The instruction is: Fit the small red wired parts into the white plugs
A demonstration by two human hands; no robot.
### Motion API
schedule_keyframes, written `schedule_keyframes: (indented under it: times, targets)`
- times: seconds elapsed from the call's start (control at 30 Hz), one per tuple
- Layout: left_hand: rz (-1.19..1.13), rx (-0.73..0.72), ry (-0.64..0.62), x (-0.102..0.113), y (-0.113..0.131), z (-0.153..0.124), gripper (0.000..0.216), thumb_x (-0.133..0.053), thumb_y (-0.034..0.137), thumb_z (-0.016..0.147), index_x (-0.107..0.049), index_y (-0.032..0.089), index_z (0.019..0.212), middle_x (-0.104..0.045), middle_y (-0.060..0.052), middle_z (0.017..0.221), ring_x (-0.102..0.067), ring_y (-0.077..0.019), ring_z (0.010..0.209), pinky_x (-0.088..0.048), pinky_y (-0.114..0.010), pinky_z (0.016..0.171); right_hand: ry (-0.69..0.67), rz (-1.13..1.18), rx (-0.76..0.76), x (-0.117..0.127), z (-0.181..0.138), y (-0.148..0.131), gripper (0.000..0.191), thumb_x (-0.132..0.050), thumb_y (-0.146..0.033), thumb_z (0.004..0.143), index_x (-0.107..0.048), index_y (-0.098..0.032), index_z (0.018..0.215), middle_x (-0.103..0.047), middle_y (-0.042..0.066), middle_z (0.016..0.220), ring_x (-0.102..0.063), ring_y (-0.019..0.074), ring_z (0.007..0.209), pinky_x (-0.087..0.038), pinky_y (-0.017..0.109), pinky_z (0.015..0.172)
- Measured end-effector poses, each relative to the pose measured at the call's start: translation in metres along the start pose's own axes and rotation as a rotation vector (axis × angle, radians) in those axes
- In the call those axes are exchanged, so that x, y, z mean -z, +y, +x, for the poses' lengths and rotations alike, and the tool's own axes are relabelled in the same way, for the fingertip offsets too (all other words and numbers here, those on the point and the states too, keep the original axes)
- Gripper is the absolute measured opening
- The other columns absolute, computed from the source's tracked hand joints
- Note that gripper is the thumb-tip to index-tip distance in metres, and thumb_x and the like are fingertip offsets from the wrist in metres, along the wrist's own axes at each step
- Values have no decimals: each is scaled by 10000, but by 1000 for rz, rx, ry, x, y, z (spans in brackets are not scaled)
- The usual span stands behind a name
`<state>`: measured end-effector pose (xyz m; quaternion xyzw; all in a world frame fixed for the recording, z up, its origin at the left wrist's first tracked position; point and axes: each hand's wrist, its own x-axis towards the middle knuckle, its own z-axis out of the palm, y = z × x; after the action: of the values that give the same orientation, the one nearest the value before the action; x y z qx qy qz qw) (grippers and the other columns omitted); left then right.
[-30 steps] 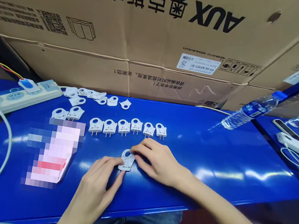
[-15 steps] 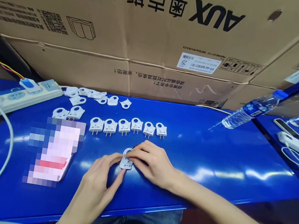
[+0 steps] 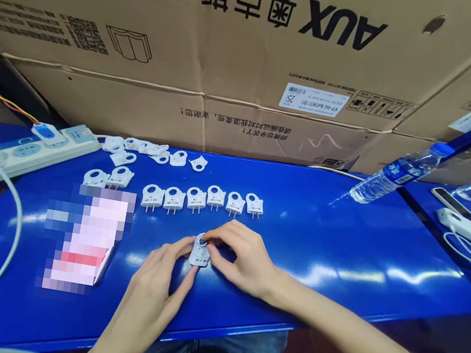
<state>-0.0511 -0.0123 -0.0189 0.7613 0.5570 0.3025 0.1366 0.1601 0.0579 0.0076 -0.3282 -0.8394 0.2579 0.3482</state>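
My left hand pinches a white plug with a round finger hole between thumb and fingers, just above the blue table. On the plug's right side, the closed fingertips of my right hand rest near its hole. A tiny bit of red shows behind the right fingers, too small to name. Beyond my hands stands a row of several similar white plugs, their metal prongs facing me. Another pair of plugs sits to the left of this row.
Loose white ring-shaped parts lie at the back. A blurred-out phone-like slab is at left, beside a white power strip with cables. A water bottle leans at right. A large cardboard box borders the blue table.
My right fingertips have shifted slightly up from the plug's face toward its hole, leaving more of the face showing. The left hand keeps its hold, and the row of plugs stays put.
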Motion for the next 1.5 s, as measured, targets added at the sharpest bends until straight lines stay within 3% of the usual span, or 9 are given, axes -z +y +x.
schedule_keyframes:
  times: [0.47, 0.67, 1.33, 1.5]
  targets:
    - [7, -11, -30, 0, -2, 0, 427, -535, 402, 1037, -476, 299, 1447, -711, -77, 1235, -701, -262, 1102, -583, -412, 906, -74, 32, 75, -1, 2, 0, 110, -615, -184, 1012, -705, -201, 1073, -772, 42, 1015, -664, 183, 905, -552, 328, 835]
    - [-9, -20, -15, 1, -1, 0, 437, -535, 402, 1037, -476, 296, 1456, -716, -71, 1227, -701, -262, 1101, -579, -410, 913, -84, -15, 41, -2, 1, 1, 103, -624, -184, 995, -712, -209, 1041, -745, 36, 968, -647, 187, 907, -549, 321, 816]
    - [10, -31, -47, -1, -4, -1, 454, -539, 378, 1043, -448, 296, 1480, -704, -74, 1240, -687, -255, 1112, -563, -412, 932, -169, -117, 0, 3, 1, 4, 225, -576, -335, 1060, -653, -199, 1222, -670, 89, 1119, -654, 206, 1015, -563, 322, 812]
    - [1, -39, -36, 0, -4, -1, 459, -538, 374, 1040, -454, 293, 1484, -706, -79, 1247, -689, -265, 1109, -560, -413, 926, -195, -98, -10, 7, 3, 3, 363, -644, -430, 1017, -620, -205, 1301, -657, 107, 1197, -657, 223, 1057, -578, 346, 836]
